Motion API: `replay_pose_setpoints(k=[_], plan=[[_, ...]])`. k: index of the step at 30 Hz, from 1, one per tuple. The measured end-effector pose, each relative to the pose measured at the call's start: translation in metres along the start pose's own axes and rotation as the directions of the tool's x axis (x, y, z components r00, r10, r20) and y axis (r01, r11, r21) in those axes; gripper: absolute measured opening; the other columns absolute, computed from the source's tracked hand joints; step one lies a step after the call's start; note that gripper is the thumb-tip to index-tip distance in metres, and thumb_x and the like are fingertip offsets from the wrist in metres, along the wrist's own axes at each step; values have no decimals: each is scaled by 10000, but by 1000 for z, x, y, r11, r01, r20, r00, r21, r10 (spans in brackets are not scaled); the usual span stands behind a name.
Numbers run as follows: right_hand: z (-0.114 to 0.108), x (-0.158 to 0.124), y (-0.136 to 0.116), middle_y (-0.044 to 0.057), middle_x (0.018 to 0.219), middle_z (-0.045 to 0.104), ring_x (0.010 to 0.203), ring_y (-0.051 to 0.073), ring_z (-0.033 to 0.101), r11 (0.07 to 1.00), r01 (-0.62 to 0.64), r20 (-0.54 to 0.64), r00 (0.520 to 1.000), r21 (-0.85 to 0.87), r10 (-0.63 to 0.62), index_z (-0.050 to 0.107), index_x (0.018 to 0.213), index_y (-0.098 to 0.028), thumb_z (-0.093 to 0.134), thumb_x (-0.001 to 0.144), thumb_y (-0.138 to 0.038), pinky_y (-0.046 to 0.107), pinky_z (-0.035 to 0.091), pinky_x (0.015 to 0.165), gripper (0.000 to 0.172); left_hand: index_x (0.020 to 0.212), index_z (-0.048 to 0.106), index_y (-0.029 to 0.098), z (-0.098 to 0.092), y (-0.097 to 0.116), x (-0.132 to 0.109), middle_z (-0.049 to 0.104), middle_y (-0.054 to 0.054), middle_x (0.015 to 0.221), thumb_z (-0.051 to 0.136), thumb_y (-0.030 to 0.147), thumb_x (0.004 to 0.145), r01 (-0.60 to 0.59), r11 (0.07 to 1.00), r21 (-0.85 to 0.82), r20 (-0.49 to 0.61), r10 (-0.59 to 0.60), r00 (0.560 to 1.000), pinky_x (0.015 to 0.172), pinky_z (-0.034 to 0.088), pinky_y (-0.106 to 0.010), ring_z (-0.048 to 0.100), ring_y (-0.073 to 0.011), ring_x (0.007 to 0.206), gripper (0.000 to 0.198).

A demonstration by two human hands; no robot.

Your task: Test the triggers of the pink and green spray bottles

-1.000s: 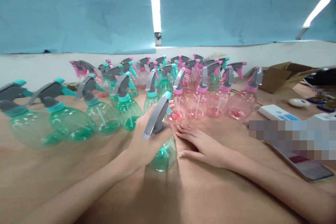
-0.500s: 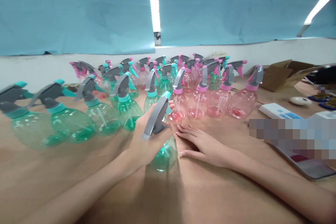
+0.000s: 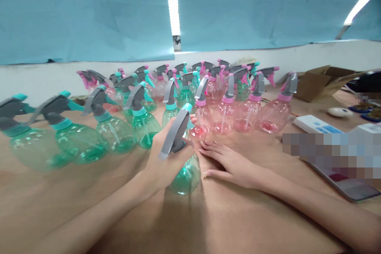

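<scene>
My left hand (image 3: 165,158) is wrapped round the neck of a green spray bottle (image 3: 185,175) with a grey trigger and teal nozzle, standing on the brown table (image 3: 208,222). My right hand (image 3: 230,162) lies flat on the table just right of that bottle, fingers stretched out and holding nothing. Behind them stand several green spray bottles (image 3: 117,129) on the left and several pink spray bottles (image 3: 274,113) on the right.
More spray bottles crowd the back of the table near the white wall. At the right lie a white remote-like device (image 3: 317,124), a white oval object (image 3: 340,112), an open cardboard box (image 3: 315,81) and a flat grey device (image 3: 348,188).
</scene>
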State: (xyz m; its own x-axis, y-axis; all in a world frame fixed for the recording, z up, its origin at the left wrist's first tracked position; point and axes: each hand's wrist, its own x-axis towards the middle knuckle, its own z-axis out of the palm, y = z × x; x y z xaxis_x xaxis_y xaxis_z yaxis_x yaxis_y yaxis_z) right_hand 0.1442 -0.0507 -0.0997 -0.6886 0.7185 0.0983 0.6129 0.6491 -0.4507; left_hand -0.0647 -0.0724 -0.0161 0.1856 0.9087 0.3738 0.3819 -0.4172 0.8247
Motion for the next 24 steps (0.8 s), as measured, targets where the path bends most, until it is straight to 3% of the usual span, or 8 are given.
replay_pose_setpoints(k=[8, 17, 24], plan=[[0, 0, 0, 152, 1558, 370, 1455, 323, 310, 1000, 8, -17, 1000, 5, -8, 452, 1471, -130, 506, 932, -624, 521, 275, 1189, 733, 870, 455, 241, 0, 6, 1, 451, 46, 693, 499, 237, 734, 24, 1000, 20, 11, -24, 1000, 531, 293, -268, 381, -122, 564, 143], [0, 0, 1, 143, 1552, 376, 1449, 328, 322, 999, 12, -35, 999, 30, -11, 459, 1471, -154, 544, 921, -606, 534, 276, 1186, 717, 883, 461, 248, 0, 7, -1, 481, 41, 684, 493, 247, 744, 21, 998, 53, -17, -21, 1000, 529, 328, -273, 418, -140, 583, 143], [1, -1, 3, 133, 1549, 388, 1445, 329, 330, 999, 17, -51, 999, 34, -16, 470, 1466, -177, 550, 919, -602, 536, 284, 1183, 697, 711, 379, 239, -5, 5, 3, 459, 45, 636, 514, 258, 706, 18, 998, 55, 5, -18, 1000, 532, 349, -273, 412, -128, 566, 136]])
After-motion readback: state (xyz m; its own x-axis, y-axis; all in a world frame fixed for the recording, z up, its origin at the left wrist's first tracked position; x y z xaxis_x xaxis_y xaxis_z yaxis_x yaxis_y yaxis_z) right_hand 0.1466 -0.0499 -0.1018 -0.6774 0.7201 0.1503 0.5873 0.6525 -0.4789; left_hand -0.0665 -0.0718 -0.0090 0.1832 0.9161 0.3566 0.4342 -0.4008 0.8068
